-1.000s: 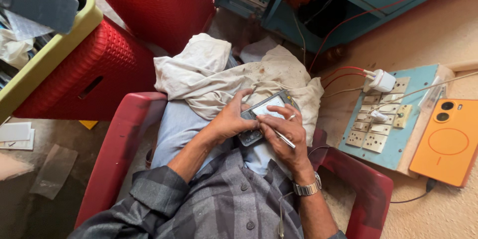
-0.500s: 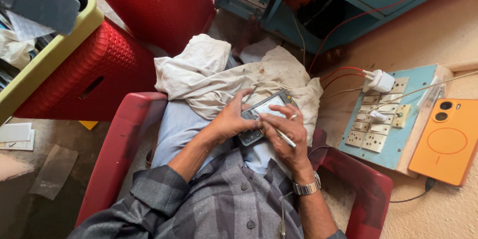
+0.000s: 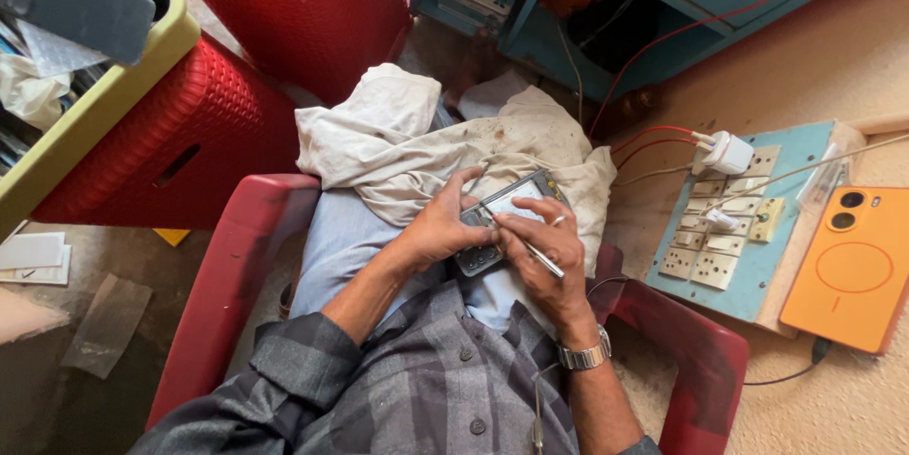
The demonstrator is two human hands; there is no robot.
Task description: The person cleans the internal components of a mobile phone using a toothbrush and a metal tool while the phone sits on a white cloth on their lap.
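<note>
1. Nothing much has shifted since the earlier frames: both hands stay on the small device (image 3: 507, 218) in the lap, and only the right fingers look drawn in a little closer over its face.
2. That device is a small grey gadget with a pale screen, tilted, resting on the lap between the two hands.
3. Left hand (image 3: 440, 226) grips the device from its left edge, fingers curled over the top corner, thumb on the lower part.
4. Right hand (image 3: 542, 249) pinches a thin metal tool (image 3: 530, 245) between thumb and fingers; the tool lies across the device, and its tip seems to touch the screen edge, though I cannot tell exactly where.
5. A metal wristwatch (image 3: 583, 356) sits on the right wrist.
6. Just beyond the hands, a crumpled cream cloth (image 3: 417, 142) covers the knees, and the device's far end lies on it.
7. Around the person's body curves a red plastic chair (image 3: 227, 275).
8. To the right of the right hand lies a blue board of switches and sockets (image 3: 729, 256) with a white plug (image 3: 727, 150) and red wires.
9. Farther right, an orange phone (image 3: 852, 267) lies face down on the floor.
10. Beyond the left hand stand red plastic stools (image 3: 189, 133).
</note>
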